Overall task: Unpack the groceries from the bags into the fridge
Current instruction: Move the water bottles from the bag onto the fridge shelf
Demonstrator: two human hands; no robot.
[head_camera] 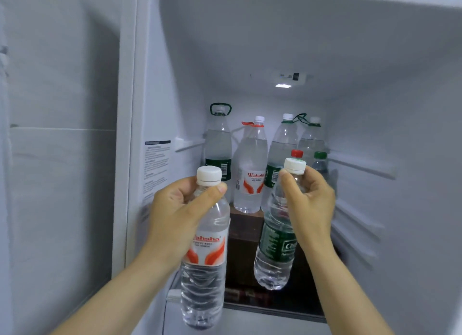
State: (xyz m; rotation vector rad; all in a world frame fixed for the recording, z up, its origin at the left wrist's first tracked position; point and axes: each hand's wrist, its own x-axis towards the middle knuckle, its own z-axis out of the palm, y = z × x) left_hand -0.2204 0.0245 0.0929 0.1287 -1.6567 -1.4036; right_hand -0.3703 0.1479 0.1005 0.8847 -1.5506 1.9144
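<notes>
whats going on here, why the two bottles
A person is loading water bottles into an open fridge. The left hand grips a red-labelled bottle by its neck; the right hand holds a green-labelled bottle the same way. Both are held up in front of it, not yet set down. Four big bottles already stand at the back.

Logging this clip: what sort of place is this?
The inside of an open fridge, probably in a home: shelf rails on white walls, a lit lamp overhead, and tall water bottles standing at the back.
</notes>
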